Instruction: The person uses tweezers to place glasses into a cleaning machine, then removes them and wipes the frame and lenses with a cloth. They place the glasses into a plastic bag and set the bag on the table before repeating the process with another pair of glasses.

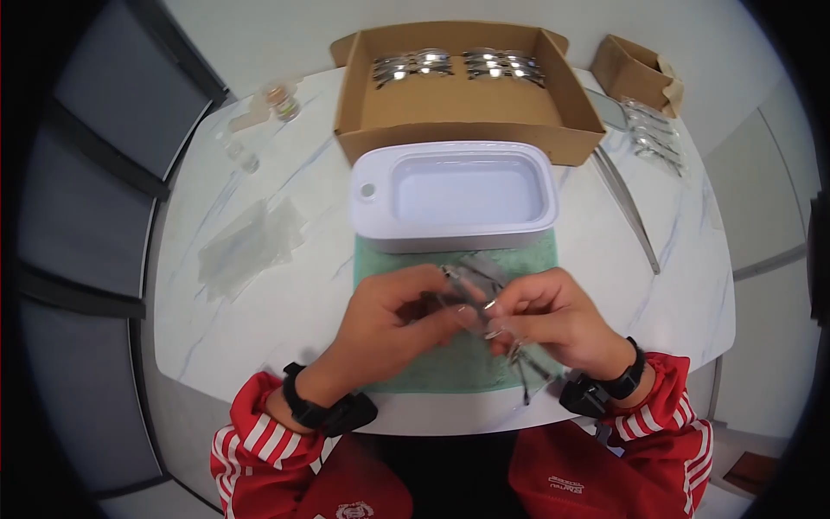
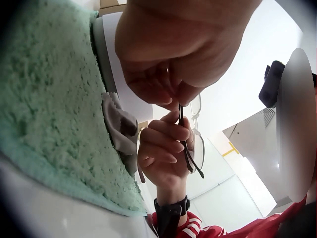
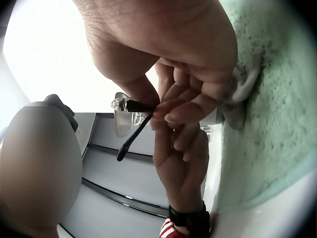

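Both hands hold one pair of eyeglasses [image 1: 522, 376] above the green towel [image 1: 415, 372]. The left hand [image 1: 385, 324] pinches the frame between thumb and fingers. On the other side the right hand [image 1: 562, 322] grips it with bent fingers. A dark temple [image 2: 186, 151] and a clear lens [image 2: 199, 148] stick out past the fingers in the left wrist view. Seen from the right wrist, a black temple tip [image 3: 124, 148] points away beside the thumb. The fingers hide much of the frame. Below lies a crumpled grey cloth [image 2: 120, 126] on the towel.
Directly beyond the hands stands a white basin-like device [image 1: 467, 233]. Behind it, a cardboard box [image 1: 467, 104] holds rows of glasses. Clear plastic sleeves [image 1: 246, 246] and small bottles [image 1: 281, 102] lie left; tweezers [image 1: 627, 208], bagged glasses [image 1: 653, 134] and a small carton [image 1: 627, 71] are right.
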The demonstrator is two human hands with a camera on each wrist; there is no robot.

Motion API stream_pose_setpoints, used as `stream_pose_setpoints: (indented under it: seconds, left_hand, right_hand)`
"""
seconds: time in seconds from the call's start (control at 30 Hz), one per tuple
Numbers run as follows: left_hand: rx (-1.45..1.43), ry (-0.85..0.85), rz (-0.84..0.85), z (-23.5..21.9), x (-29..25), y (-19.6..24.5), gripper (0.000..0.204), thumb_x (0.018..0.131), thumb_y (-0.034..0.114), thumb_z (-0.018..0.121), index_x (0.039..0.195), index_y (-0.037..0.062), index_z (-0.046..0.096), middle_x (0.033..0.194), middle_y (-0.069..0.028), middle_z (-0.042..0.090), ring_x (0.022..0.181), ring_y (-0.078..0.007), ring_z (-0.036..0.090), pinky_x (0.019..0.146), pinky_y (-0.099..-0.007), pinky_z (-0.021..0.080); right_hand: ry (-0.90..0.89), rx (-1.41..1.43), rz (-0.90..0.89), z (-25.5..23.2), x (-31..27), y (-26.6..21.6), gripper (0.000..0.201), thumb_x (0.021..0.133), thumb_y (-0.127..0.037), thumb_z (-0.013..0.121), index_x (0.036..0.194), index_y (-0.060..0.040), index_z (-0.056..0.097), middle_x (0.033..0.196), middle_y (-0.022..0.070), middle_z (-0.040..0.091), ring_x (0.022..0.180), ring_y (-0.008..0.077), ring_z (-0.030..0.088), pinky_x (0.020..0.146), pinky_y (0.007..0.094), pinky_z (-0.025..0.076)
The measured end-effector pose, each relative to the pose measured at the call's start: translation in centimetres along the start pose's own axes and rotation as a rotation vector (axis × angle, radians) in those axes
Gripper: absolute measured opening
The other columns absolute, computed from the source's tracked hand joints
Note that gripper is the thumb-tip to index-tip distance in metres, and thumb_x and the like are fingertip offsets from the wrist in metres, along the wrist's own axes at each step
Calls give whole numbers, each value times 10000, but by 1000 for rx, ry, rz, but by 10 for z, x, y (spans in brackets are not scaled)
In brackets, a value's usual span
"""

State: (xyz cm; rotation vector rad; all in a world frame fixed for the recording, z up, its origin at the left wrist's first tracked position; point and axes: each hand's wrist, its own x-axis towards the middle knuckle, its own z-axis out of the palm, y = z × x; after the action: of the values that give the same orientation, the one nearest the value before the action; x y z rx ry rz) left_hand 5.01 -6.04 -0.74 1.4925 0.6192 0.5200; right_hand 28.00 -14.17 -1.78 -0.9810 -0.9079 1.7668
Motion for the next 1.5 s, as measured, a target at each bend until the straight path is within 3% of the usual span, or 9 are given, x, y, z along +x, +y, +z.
stream_pose_setpoints:
  seconds: [0.07,0.3,0.47,0.63,0.73,0.97,1.07,1.33,1.5]
  left_hand:
    - [-85,11,-125,-1,-2,-5,179,927,67,725,1095,6,709,915,-20,686,763,-51,619,646,-213,485]
    - [-35,23,10,7,1,1,152,827,-58,723,977,-43,698,887,-100,677,698,-128,638,593,-262,502]
    - [-110,13,-9,2,-5,0,165,846,-42,740,1008,-10,731,983,-93,693,883,-156,667,744,-266,523]
    - [-112,2,71,1,-4,-2,161,833,-56,735,989,-14,729,988,-112,699,895,-183,674,759,-287,530]
    - [-108,12,70,3,-4,2,151,831,-51,739,977,-16,731,986,-117,703,894,-190,679,767,-301,539]
    - [7,-40,136,-3,-2,-2,130,863,36,767,963,-27,712,962,-134,706,873,-196,687,762,-309,553]
    - [-292,26,79,1,-3,-7,132,927,77,717,982,-36,679,951,-135,707,876,-193,682,747,-300,548]
    - [-161,150,-49,-5,0,-16,141,1002,117,632,1017,-23,636,900,-76,700,743,-112,630,691,-253,518]
    - [-202,92,-103,-6,0,-13,235,1011,224,645,989,-10,636,854,-69,682,711,-119,636,649,-265,525]
  right_hand:
    - [-64,77,33,0,-1,4,142,950,-49,664,1054,37,708,901,90,745,820,121,690,711,236,502]
    - [-118,52,100,-1,-1,-3,130,944,-15,652,1051,44,694,914,92,742,846,155,721,750,258,544]
    - [-148,69,60,0,2,3,132,971,-62,663,1051,40,691,913,85,743,849,127,712,724,237,528]
    - [-180,35,72,2,2,3,151,987,-138,667,1017,1,719,853,11,714,701,40,570,626,215,444]
    - [-211,17,90,-1,3,1,155,997,-103,653,1061,33,690,913,70,743,807,86,681,676,213,502]
    - [-211,-16,48,1,2,3,151,1001,-102,646,1062,26,698,894,61,739,762,67,656,651,211,490]
    - [-153,7,36,3,0,-2,160,982,-146,673,1024,1,720,830,-4,686,683,48,586,608,216,456]
    - [361,-401,-178,-16,-5,-18,106,950,-104,706,963,-1,723,761,-35,650,603,31,521,542,230,418]
    - [317,-761,-121,-10,-4,-20,111,876,-102,772,907,-6,727,700,-14,611,561,53,497,516,240,394]
